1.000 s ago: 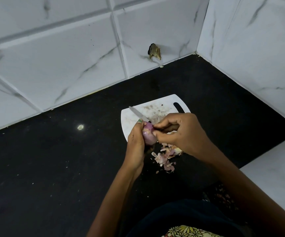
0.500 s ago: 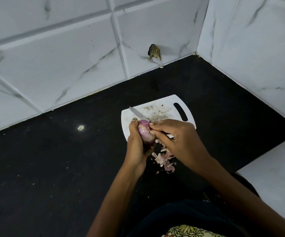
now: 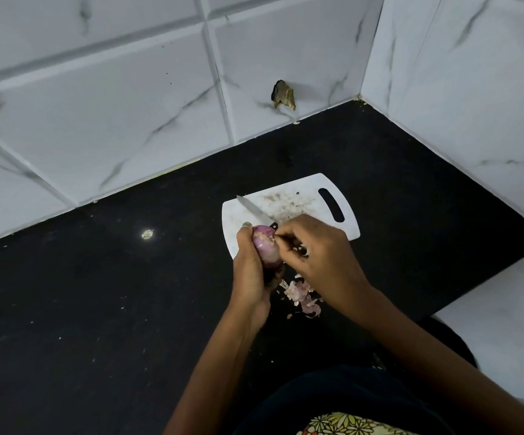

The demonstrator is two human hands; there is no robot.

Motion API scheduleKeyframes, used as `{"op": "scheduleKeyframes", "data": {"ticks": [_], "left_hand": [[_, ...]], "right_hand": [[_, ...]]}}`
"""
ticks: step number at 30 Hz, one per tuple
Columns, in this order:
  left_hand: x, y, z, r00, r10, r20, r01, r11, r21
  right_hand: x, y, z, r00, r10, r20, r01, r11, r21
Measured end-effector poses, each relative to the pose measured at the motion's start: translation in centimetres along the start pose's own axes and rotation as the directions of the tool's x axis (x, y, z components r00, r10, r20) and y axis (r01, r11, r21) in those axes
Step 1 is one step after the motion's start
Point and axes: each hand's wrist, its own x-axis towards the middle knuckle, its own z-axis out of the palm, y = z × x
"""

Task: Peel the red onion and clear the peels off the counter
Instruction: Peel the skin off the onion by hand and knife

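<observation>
Red onion sits gripped in the left hand at frame centre. Right hand pinches its top. Peels lie on the counter below.

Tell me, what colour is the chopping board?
White, with brownish smudges: the plastic chopping board, seen in the head view.

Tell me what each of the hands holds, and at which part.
The left hand grips the red onion around its lower body. The right hand pinches at the skin near the onion's top.
</observation>
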Motion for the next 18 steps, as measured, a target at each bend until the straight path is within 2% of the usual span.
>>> {"op": "scheduleKeyframes", "data": {"ticks": [1,3,5,7,9,15,18], "left_hand": [[-0.1,0.0,0.1,1.0,-0.006,0.019,0.006,1.0,-0.006],[-0.3,0.3,0.2,0.997,-0.025,0.075,0.028,0.999,-0.037],[-0.4,0.7,0.3,0.989,-0.06,0.133,0.073,0.993,-0.095],[-0.4,1.0,0.3,0.984,-0.09,0.154,0.11,0.986,-0.126],[-0.2,0.9,0.3,0.982,-0.102,0.157,0.124,0.984,-0.132],[0.2,0.4,0.2,0.989,-0.075,0.128,0.082,0.995,-0.054],[0.1,0.5,0.5,0.994,-0.061,0.095,0.065,0.997,-0.031]], "right_hand": [[0.1,0.0,-0.1,0.995,0.098,-0.001,-0.097,0.989,0.116],[0.2,0.1,-0.4,0.95,0.307,0.052,-0.307,0.894,0.326],[0.2,0.2,-0.4,0.897,0.425,0.123,-0.437,0.807,0.398],[0.0,0.4,-0.6,0.877,0.46,0.136,-0.472,0.778,0.414],[0.0,0.6,-1.3,0.884,0.451,0.119,-0.459,0.793,0.4],[0.0,0.0,-2.3,0.965,0.245,0.095,-0.262,0.883,0.389],[0.0,-0.2,-1.6,0.981,0.194,0.029,-0.192,0.922,0.336]]}}
